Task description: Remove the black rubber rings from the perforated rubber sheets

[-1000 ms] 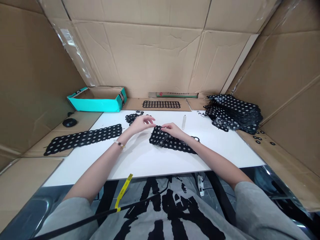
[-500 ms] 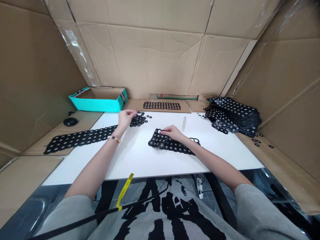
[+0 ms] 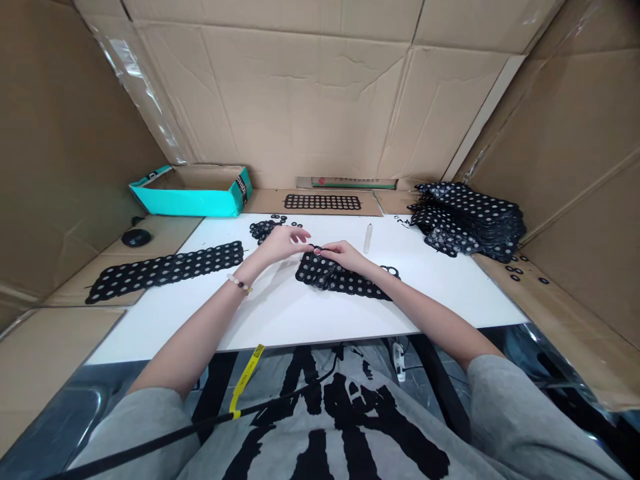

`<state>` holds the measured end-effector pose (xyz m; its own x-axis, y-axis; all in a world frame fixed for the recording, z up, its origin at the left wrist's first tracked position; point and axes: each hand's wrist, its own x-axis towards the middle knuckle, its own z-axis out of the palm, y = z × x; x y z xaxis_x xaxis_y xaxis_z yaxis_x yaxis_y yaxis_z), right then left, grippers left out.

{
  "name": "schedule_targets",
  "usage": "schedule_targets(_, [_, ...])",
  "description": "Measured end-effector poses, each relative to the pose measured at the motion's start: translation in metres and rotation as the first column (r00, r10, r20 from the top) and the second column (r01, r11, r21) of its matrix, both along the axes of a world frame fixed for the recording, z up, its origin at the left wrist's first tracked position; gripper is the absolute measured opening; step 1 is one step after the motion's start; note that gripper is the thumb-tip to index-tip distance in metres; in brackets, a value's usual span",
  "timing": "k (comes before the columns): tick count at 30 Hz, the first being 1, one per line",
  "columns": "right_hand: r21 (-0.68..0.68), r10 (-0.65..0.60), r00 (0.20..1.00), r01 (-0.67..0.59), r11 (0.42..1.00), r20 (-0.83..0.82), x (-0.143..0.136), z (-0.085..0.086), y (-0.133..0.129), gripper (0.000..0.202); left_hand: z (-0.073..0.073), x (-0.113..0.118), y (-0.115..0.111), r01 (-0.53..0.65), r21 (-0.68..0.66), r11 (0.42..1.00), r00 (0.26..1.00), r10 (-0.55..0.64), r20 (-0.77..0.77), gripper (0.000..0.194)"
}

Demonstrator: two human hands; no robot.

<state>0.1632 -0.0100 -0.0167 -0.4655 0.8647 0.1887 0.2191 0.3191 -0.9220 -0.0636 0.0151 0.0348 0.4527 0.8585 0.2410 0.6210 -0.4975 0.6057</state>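
My right hand (image 3: 345, 256) pinches the upper edge of a folded black sheet with rows of pale round dots (image 3: 345, 281). Thumb and a fingertip of my left hand (image 3: 283, 245) meet at the same sheet's upper corner, close to the right fingertips. Its other fingers stretch out above. Whatever lies between the left fingertips is too small to make out. Just behind the left hand is a pile of small black rings (image 3: 263, 231), partly covered by it. A longer black dotted sheet (image 3: 170, 270) lies flat to the left.
A turquoise open box (image 3: 187, 202) stands at the back left, near a round black object (image 3: 137, 238). A black grid with holes (image 3: 323, 202) lies at the back. A whitish pen-like stick (image 3: 369, 238) lies behind my right hand. Stacked dotted sheets (image 3: 470, 217) and loose rings (image 3: 513, 272) are at right.
My left hand has moved right from the ring pile to the folded sheet's corner. My right hand still pinches the sheet. The camera view has shifted slightly.
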Motion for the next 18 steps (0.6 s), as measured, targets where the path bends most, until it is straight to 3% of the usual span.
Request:
schedule_targets(3, [0.009,0.011,1.000,-0.011,1.000,-0.001,0.001,0.000,0.001,0.045,-0.004,0.011,-0.007,0.074,-0.157,0.985,0.997,-0.069,0.033,0.038])
schedule_targets(7, [-0.033,-0.009,1.000,0.010,0.999,0.024,0.001,0.000,0.001,0.046,-0.012,0.003,-0.001,0.154,-0.330,0.931,0.978,-0.095,0.188,0.046])
schedule_targets(10, [-0.027,-0.046,0.998,0.047,0.999,0.038,0.001,-0.001,0.001,0.046,-0.015,0.000,0.002,0.063,-0.236,0.970,0.989,-0.029,0.146,0.050])
schedule_targets(13, [-0.006,-0.069,0.997,0.069,0.998,0.024,0.000,-0.001,0.000,0.045,-0.017,0.006,0.002,0.004,-0.125,0.992,0.996,0.007,0.088,0.036])
schedule_targets(18, [0.008,-0.018,1.000,0.018,1.000,-0.011,-0.001,0.003,-0.003,0.044,-0.019,0.010,0.001,0.103,-0.241,0.965,0.988,-0.070,0.140,0.040])
